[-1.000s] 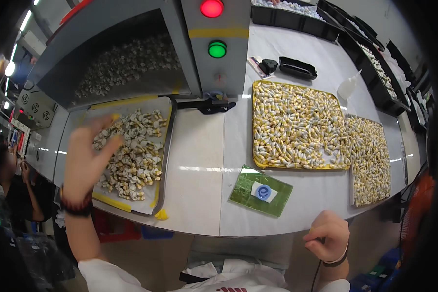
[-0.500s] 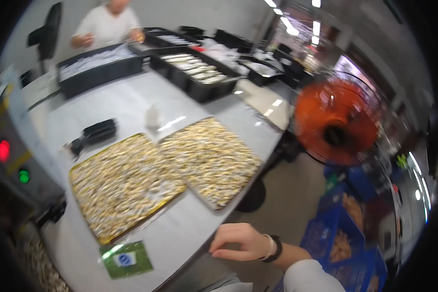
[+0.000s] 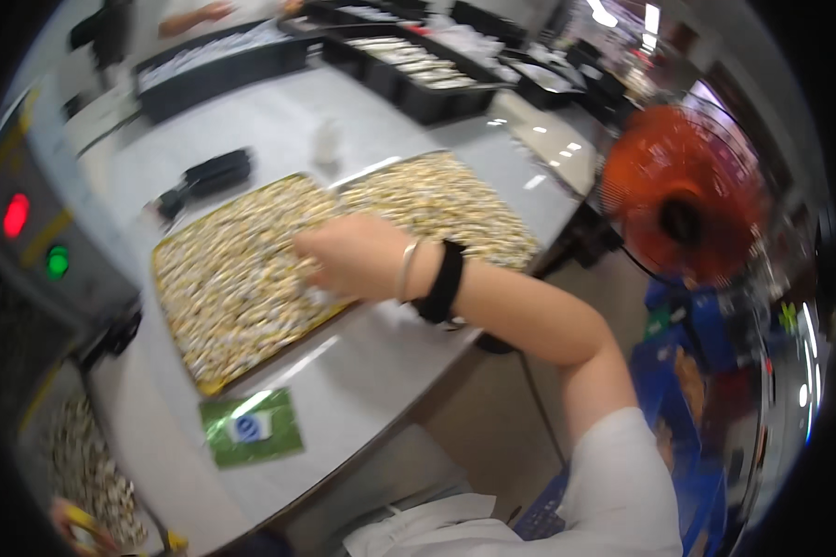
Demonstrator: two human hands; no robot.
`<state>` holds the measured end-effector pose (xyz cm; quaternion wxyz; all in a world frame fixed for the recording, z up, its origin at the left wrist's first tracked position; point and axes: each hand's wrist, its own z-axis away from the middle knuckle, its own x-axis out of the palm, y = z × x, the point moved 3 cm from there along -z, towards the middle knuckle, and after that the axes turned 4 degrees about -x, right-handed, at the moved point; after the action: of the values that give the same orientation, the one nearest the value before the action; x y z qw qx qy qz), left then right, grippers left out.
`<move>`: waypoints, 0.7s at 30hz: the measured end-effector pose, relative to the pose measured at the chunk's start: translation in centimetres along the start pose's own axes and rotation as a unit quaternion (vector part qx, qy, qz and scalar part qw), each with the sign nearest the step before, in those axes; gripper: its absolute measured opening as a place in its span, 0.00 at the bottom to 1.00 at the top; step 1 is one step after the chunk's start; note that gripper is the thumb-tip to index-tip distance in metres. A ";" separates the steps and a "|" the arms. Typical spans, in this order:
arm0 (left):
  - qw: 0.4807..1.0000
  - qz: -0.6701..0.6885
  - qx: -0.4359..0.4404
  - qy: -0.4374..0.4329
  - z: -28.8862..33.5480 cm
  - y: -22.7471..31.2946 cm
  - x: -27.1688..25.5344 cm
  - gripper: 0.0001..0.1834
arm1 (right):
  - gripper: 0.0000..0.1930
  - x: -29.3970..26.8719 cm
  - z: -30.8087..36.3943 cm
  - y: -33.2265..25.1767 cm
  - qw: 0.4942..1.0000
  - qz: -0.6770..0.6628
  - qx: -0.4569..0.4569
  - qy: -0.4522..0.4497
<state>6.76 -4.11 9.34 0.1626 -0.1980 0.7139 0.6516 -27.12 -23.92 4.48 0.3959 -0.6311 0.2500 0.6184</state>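
Note:
My right hand (image 3: 358,260) reaches over the near right part of a yellow-edged tray (image 3: 214,382) packed with small pale-and-yellowish pieces (image 3: 232,278). Its fingers are curled downward and blurred; what they hold, if anything, is hidden. A light band and a black wristband (image 3: 444,281) circle that wrist. Behind the forearm lies a second filled tray (image 3: 464,200), partly covered by it. At the lower left, what looks like my left hand (image 3: 68,518) shows only in part, beside a small yellow thing (image 3: 85,537). Its fingers are too smeared to read.
A green packet (image 3: 251,427) lies near the table's front edge. A black handheld device (image 3: 215,174) sits behind the trays. A machine with red and green lights (image 3: 37,237) stands left, an orange fan (image 3: 678,200) right. Black bins (image 3: 223,70) line the back, near another person's arm (image 3: 195,19).
My right hand has moved from beyond the table's front edge, forward and left, over the left tray. The head view has shifted, and a hand has appeared at the lower left.

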 end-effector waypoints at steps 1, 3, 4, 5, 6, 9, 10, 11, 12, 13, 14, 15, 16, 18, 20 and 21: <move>0.996 0.083 0.000 -0.043 2.1 0.2 0.9 0.25 | 0.10 0.3 -1.2 0.0 1.000 -0.002 -0.020 0.022; 0.979 0.170 -0.073 -0.081 6.2 0.1 3.3 0.30 | 0.09 0.6 -4.1 -1.3 0.996 -0.018 -0.080 0.020; 0.945 0.260 -0.151 -0.131 6.3 0.1 5.3 0.27 | 0.10 0.6 -4.4 -1.5 0.997 -0.047 -0.060 0.011; 0.894 0.345 -0.203 -0.201 6.8 -1.6 7.1 0.27 | 0.10 -0.2 -4.4 -2.2 0.995 -0.054 -0.079 0.019; 0.834 0.450 -0.206 -0.244 7.1 -2.5 8.9 0.25 | 0.08 -0.1 -4.7 -2.7 0.994 -0.083 -0.073 0.018; 0.771 0.560 -0.179 -0.244 6.4 -3.5 14.3 0.22 | 0.07 0.4 -4.2 -2.0 0.994 -0.079 -0.069 0.013; 0.770 0.585 -0.142 -0.214 6.2 -3.3 16.1 0.22 | 0.06 0.7 -4.2 -1.8 0.995 -0.067 -0.075 0.017; 0.751 0.618 -0.145 -0.181 5.9 -2.9 17.3 0.23 | 0.06 0.5 -4.0 -1.6 0.995 -0.053 -0.082 0.023; 0.723 0.642 -0.151 -0.208 6.2 -3.3 18.4 0.18 | 0.06 0.4 -3.7 -1.6 0.993 -0.049 -0.101 0.034; 0.700 0.657 -0.156 -0.230 6.0 -3.9 18.8 0.15 | 0.06 0.9 -3.5 -1.9 0.990 -0.051 -0.125 0.050; 0.677 0.672 -0.160 -0.252 6.0 -4.1 19.1 0.15 | 0.06 1.0 -3.3 -2.0 0.985 -0.053 -0.150 0.066; 0.699 0.648 -0.183 -0.242 6.1 -4.1 19.7 0.10 | 0.06 0.7 -3.0 -1.9 0.984 -0.064 -0.154 0.068; 0.701 0.650 -0.186 -0.226 5.7 -3.8 19.9 0.10 | 0.06 1.1 -3.1 -1.9 0.985 -0.066 -0.147 0.065; 0.708 0.651 -0.197 -0.187 5.4 -3.7 19.9 0.13 | 0.06 1.4 -3.3 -1.8 0.986 -0.079 -0.137 0.058; 0.667 0.686 -0.211 -0.202 4.9 -3.3 19.3 0.13 | 0.05 1.4 -3.2 -1.8 0.989 -0.060 -0.125 0.058; 0.643 0.707 -0.202 -0.212 5.0 -3.5 19.3 0.14 | 0.05 1.7 -3.0 -2.1 0.988 -0.048 -0.129 0.074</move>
<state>-8.40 -0.79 -3.66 -0.2447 0.4831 0.4329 0.7207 -23.46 -24.88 3.00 0.3213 -0.7321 0.1663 0.5773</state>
